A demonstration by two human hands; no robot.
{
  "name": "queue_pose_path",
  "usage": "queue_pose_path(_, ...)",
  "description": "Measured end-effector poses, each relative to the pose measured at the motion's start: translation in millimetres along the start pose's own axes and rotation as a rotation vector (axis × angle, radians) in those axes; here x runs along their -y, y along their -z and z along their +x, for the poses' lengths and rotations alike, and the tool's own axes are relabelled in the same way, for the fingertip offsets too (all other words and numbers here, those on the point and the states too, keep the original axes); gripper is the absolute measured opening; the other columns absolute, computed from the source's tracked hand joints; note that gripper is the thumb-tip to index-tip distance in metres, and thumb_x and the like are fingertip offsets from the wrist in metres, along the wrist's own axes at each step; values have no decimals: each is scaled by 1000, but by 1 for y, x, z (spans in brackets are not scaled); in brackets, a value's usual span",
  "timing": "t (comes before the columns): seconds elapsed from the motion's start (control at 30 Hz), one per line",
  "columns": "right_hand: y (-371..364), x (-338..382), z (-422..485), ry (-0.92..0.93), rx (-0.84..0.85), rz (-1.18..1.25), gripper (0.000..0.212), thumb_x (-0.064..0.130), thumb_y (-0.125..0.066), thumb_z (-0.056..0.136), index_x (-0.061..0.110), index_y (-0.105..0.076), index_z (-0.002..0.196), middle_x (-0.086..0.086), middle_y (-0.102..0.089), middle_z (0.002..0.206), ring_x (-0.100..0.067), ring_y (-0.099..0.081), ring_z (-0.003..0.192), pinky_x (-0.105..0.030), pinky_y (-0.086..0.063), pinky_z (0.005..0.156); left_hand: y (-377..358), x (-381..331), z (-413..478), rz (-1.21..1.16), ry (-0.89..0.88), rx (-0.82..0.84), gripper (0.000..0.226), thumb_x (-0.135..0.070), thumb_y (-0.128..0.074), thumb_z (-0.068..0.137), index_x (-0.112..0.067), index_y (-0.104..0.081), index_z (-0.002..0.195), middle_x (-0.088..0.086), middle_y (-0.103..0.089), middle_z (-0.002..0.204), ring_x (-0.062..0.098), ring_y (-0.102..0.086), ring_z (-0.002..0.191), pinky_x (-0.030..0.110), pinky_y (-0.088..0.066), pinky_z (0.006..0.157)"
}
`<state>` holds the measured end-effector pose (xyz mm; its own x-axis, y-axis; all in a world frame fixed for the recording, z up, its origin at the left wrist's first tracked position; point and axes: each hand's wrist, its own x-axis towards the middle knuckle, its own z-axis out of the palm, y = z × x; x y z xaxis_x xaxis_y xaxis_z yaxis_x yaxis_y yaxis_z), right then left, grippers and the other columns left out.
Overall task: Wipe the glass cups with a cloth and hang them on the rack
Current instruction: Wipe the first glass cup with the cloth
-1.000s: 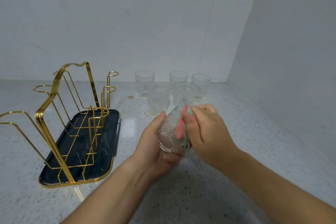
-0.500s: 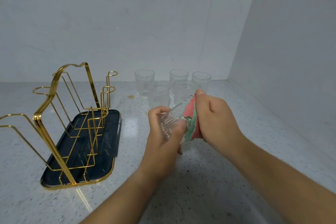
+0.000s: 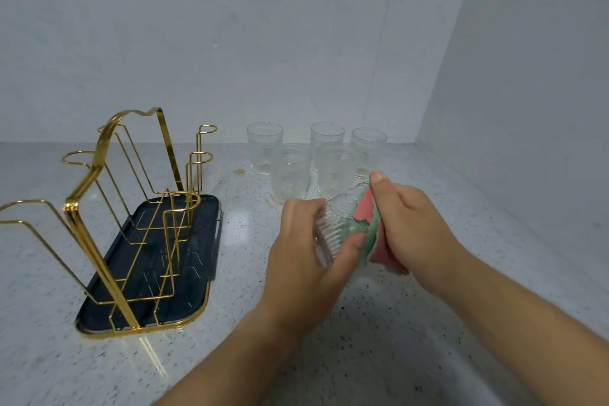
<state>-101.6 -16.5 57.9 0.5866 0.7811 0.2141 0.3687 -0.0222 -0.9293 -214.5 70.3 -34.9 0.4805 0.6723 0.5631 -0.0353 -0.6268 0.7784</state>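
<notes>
Pale grey walls (image 3: pixel 263 43) corner a speckled white counter (image 3: pixel 362 356). At left, a gold wire rack (image 3: pixel 99 208) stands on a dark tray (image 3: pixel 197 257). Five glass cups (image 3: pixel 290 171) wait near the back. The left hand (image 3: pixel 303 267) grips a ribbed cup (image 3: pixel 336 224) tilted above the counter. The right hand (image 3: pixel 412 227) clamps a pink-green cloth (image 3: pixel 365 211) at its mouth, seemingly partly inside.

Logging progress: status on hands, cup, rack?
Left hand grips glass cup; right hand presses cloth against it. Rack bare; five cups wait behind. Nothing blocking.
</notes>
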Motion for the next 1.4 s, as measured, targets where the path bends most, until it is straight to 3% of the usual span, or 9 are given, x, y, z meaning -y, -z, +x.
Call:
queue_pose_path(0.3,-11,-36,-10,570,-6,-378,46,34,-32,105,36,-60,68,31,-64,71,-7,-62,75,-21,-42,86,11,-22,17,-863,866,247,71,-70,-44,100,-11,-83,91,13,-72,86,32,-64,75,37,-37,68)
queue_pose_path(0.4,-12,-34,-13,460,-25,-249,48,33,-34,108,29,-62,69,26,-63,62,-3,-61,63,-15,-47,71,8,-23,14,-638,623,89,56,-65,-45,103,-14,-67,94,0,-67,68,16,-60,51,31,-44,48)
queue_pose_path(0.5,-5,-10,-8,90,-3,-34,55,36,-35,109,16,-61,65,11,-57,45,-1,-55,39,-15,-45,43,6,-12,8,-259,159,17,24,-62,-55,91,-40,-52,99,-6,-66,88,11,-68,72,32,-60,59)
queue_pose_path(0.6,8,0,5,-36,25,-116,68,47,-37,108,25,-68,51,8,-66,53,-3,-61,49,-22,-47,59,3,3,4,104,-183,5,38,-54,-61,90,-35,-46,119,-9,-51,106,4,-58,96,15,-49,75)
queue_pose_path(0.77,7,3,-4,198,6,-141,59,33,-37,110,22,-60,56,12,-57,44,-1,-53,37,-11,-39,41,6,-15,5,-444,275,157,51,-64,-68,81,-40,-50,121,-4,-69,100,15,-70,80,27,-56,60)
queue_pose_path(0.9,-2,-20,-9,487,1,-313,48,38,-33,105,27,-60,66,25,-65,64,-5,-61,59,-11,-42,66,11,-26,11,-847,738,305,72,-76,-52,90,-9,-73,107,13,-69,81,20,-59,58,26,-44,46)
queue_pose_path(1.13,0,-1,-1,43,10,-73,59,37,-36,110,17,-64,62,7,-56,43,-4,-53,35,-16,-42,39,6,-12,5,-126,88,33,43,-62,-75,83,-35,-53,108,-19,-62,101,1,-65,85,20,-56,69)
queue_pose_path(1.23,10,5,8,-133,32,-110,65,48,-40,107,22,-68,54,-1,-66,56,-13,-62,50,-30,-54,54,3,4,5,207,-278,19,62,-63,-73,80,-32,-51,128,-16,-50,116,1,-57,103,15,-51,84)
queue_pose_path(1.4,11,2,-2,71,-21,-142,64,38,-38,110,24,-63,52,5,-54,43,-8,-51,36,-17,-40,39,8,-14,6,-342,195,284,48,-55,-75,91,-43,-48,129,-9,-65,119,7,-71,95,29,-60,76)
